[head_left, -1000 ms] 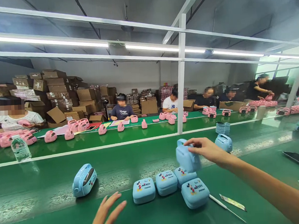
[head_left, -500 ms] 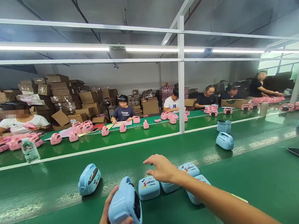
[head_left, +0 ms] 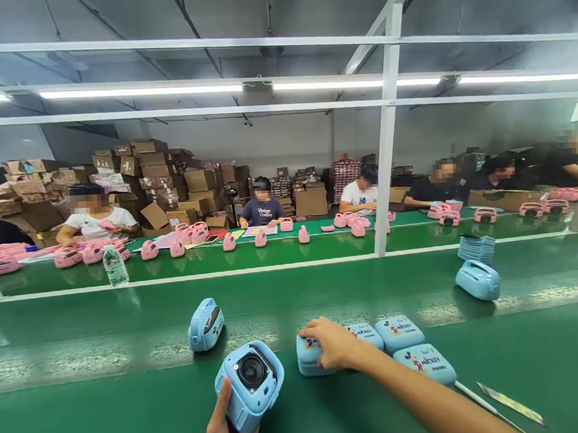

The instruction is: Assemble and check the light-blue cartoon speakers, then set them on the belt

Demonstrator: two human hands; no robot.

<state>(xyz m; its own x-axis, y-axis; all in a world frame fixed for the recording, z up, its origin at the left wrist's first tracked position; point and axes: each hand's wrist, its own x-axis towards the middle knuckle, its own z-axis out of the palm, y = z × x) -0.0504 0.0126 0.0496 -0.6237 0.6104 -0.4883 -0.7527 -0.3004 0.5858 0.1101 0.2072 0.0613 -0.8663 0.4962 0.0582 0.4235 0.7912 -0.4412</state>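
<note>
My left hand [head_left: 224, 423] grips a light blue speaker housing [head_left: 248, 406] from below, tilted so its round black speaker cone faces up toward me. My right hand [head_left: 338, 344] is closed over the left end of a row of blue printed covers, its fingers on the edge of one blue cover [head_left: 306, 352]. That cover seems to sit on another. More covers with a cartoon mouse print, such as a rear one [head_left: 399, 332] and a near one [head_left: 425, 364], lie beside my right wrist and forearm. A blue handled speaker [head_left: 206, 325] stands beyond my left hand.
Another blue handled speaker [head_left: 477, 280] and a stack of blue panels [head_left: 477, 248] stand at the right. A white stick [head_left: 477, 397] and a thin strip [head_left: 509, 402] lie near right. Across the green bench, co-workers sit behind pink speakers [head_left: 261, 238]. A white post [head_left: 387, 172] rises mid-bench.
My right hand has come down from above the covers onto the leftmost one. My left hand has turned the speaker housing so its cone shows. The view has swung right.
</note>
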